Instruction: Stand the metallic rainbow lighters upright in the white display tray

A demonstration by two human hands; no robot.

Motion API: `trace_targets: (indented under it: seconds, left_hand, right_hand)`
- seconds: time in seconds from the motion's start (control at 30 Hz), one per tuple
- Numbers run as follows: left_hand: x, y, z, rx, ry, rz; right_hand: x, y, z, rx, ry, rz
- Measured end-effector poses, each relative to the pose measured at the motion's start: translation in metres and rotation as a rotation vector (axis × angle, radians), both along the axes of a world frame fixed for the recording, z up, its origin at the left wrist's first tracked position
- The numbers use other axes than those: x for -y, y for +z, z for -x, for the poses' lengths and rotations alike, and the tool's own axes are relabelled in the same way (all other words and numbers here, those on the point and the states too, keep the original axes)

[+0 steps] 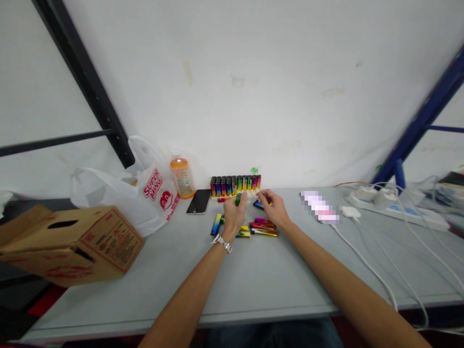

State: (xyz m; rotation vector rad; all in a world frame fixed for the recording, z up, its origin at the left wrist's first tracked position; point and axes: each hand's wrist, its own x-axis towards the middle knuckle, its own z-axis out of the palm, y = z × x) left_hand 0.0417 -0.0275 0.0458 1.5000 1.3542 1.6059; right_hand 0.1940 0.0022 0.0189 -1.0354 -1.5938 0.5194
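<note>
My left hand (234, 216), with a silver watch on its wrist, is closed around a small green lighter (238, 199). To its right, my right hand (274, 207) has its fingertips pinched together just above a blue lighter (258, 204); what lies between them, if anything, is too small to tell. Behind both hands, several shiny multicoloured lighters (224, 186) stand upright in rows in a pale tray (252, 192). More loose lighters lie around my hands: a blue-and-yellow one (216, 224) at left, and red and gold ones (263, 227) in front. My left hand partly hides others.
A black phone (199, 201), an orange bottle (182, 175), a white plastic bag (154, 198) and a cardboard box (78, 246) stand or lie to the left. On the right are a second phone (319, 207) with a cable and a power strip (402, 209) with trailing cords. A wall closes off the back.
</note>
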Motion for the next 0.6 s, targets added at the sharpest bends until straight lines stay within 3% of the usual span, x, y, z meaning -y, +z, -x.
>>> trace_targets:
  seconds: [0.13,0.43,0.6]
  left_hand:
    - [0.0032,-0.0002,0.0002,0.016,-0.053,-0.005]
    - [-0.0028,0.0004,-0.0037,-0.024,0.052,0.063]
    - [-0.0047,-0.0029,-0.0024,-0.071,-0.009,0.057]
  right_hand:
    - [-0.0004,-0.0009,0.0004,0.014,0.006,-0.005]
    - [0.0017,-0.0007,0.0022,0.031,0.013,0.001]
    - [0.0069,0.0043,0.0057,0.012,0.051,-0.01]
